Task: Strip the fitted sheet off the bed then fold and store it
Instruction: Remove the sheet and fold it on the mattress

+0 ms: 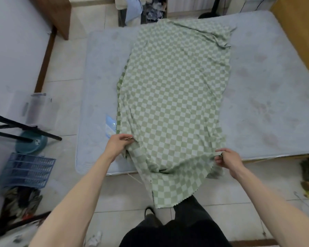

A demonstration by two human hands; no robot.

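The green-and-white checkered fitted sheet (173, 90) lies folded into a long strip down the middle of the bare grey mattress (268, 97). Its near end hangs over the mattress's front edge toward the floor. My left hand (119, 144) pinches the sheet's near left edge. My right hand (227, 158) pinches the near right edge. Both hands hold the cloth just above the mattress's front edge.
A wooden headboard (298, 38) borders the bed at right. On the left floor stand a clear plastic box (36, 111), a teal basin (31, 144), a blue basket (28, 169) and a black-legged stand (23, 130). Clothes pile up beyond the bed (141, 9).
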